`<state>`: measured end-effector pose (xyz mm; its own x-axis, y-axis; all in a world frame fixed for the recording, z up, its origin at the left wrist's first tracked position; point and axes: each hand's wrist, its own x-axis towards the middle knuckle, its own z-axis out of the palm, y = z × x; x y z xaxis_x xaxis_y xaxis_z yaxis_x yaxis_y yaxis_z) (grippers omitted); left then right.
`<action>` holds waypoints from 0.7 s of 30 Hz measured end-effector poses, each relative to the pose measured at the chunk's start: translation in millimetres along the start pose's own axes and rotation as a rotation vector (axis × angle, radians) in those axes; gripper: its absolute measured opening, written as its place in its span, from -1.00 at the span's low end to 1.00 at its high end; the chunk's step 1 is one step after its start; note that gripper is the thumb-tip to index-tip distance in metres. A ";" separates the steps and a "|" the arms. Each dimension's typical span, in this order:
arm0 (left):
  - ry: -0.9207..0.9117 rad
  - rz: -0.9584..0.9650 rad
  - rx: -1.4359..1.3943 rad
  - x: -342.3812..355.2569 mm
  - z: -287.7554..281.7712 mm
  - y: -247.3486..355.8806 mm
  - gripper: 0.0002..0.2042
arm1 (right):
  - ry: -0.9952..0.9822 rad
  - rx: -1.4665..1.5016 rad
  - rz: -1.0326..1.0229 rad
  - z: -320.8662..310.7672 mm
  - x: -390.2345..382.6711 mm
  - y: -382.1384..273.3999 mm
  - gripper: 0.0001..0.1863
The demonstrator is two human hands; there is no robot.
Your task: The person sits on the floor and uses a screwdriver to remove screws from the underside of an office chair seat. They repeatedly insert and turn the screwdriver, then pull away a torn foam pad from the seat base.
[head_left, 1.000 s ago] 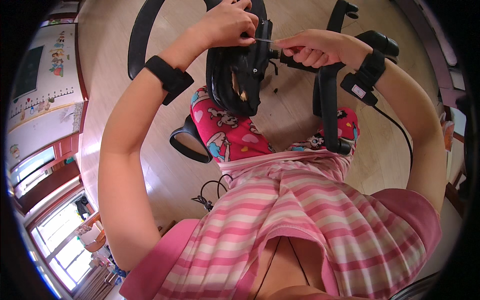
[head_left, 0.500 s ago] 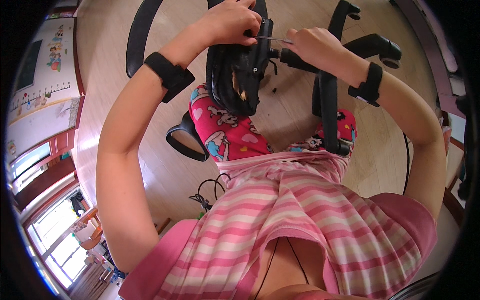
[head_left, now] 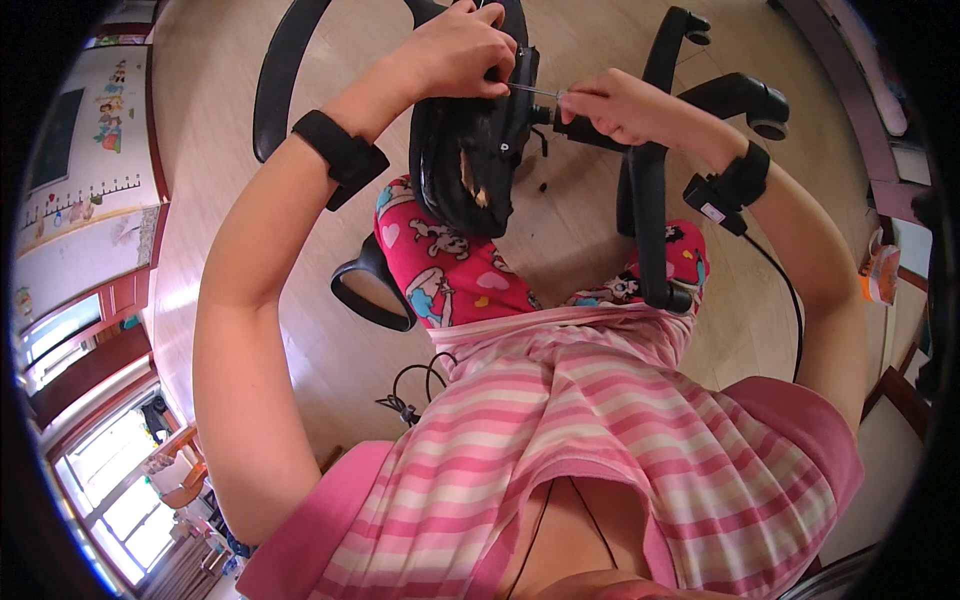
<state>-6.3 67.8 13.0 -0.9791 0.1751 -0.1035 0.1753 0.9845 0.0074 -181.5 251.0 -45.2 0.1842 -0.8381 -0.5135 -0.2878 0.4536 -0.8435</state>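
Note:
A black office chair lies tipped on its side, its seat [head_left: 450, 165] in front of me with torn padding at the near end. My right hand [head_left: 612, 105] is closed round the handle of a thin screwdriver [head_left: 535, 91], whose metal shaft points left toward the plate on the seat's underside. At the shaft's tip, my left hand [head_left: 465, 50] rests on the seat with its fingers curled in a pinch. What those fingers hold is hidden. To the right stands the chair's star base [head_left: 650, 215], joined to the seat by its column.
Black armrests [head_left: 275, 80] curve out left of the seat, with another loop [head_left: 375, 290] near my leg. A caster [head_left: 770, 128] sits at the far right. A small dark piece [head_left: 543, 187] lies on the wooden floor. A coiled cable [head_left: 405, 405] is at my left.
My right hand has turned and shifted slightly left and down, fingers now differently wrapped on the screwdriver. The chair base has moved a little left. My left hand stays nearly in place.

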 end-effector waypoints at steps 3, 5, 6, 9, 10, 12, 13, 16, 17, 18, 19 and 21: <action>-0.001 0.009 0.004 0.8 -2.4 0.6 -0.84 | 0.444 -0.963 -0.548 3.4 10.3 8.5 -0.68; -0.018 0.001 0.026 1.5 -3.7 1.3 -0.83 | 0.605 -1.309 -0.513 3.3 13.8 11.3 -0.66; -0.026 -0.004 0.038 1.9 -4.1 1.5 -0.82 | 0.593 -1.114 -0.597 3.2 13.1 12.3 -0.63; -0.016 0.003 0.051 3.2 -4.2 2.2 -0.81 | 0.569 -0.474 -0.603 7.0 6.8 12.0 -0.56; -0.019 0.000 0.047 3.4 -3.9 2.4 -0.80 | 0.464 -0.207 -0.456 8.0 3.3 10.8 -0.54; -0.020 -0.006 0.040 4.0 -3.5 2.3 -0.79 | 0.236 0.313 -0.157 4.9 -8.3 7.9 -0.50; -0.014 -0.010 0.044 4.2 -3.1 2.1 -0.79 | 0.114 0.566 -0.004 3.9 -11.7 5.7 -0.48; 0.019 0.017 0.079 4.3 -1.9 2.9 -0.78 | 0.176 0.354 -0.016 5.6 -15.0 2.9 -0.55; 0.053 0.050 0.118 3.9 -1.1 3.4 -0.77 | 0.338 0.034 -0.119 6.8 -12.1 2.8 -0.59; 0.086 0.082 0.155 4.1 -0.4 3.9 -0.75 | 0.466 -0.281 -0.257 9.9 -9.3 4.3 -0.62; 0.035 0.051 0.128 4.4 0.2 4.0 -0.78 | 0.597 -0.598 -0.587 10.8 -7.7 7.1 -0.60; -0.064 -0.017 0.079 5.1 1.3 4.1 -0.84 | 0.635 -0.867 -0.604 13.0 -6.0 13.8 -0.62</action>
<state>-10.4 72.7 11.2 -0.9737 0.1551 -0.1666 0.1690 0.9829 -0.0726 -174.4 266.2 -55.9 0.0841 -0.9520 0.2944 -0.8879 -0.2057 -0.4115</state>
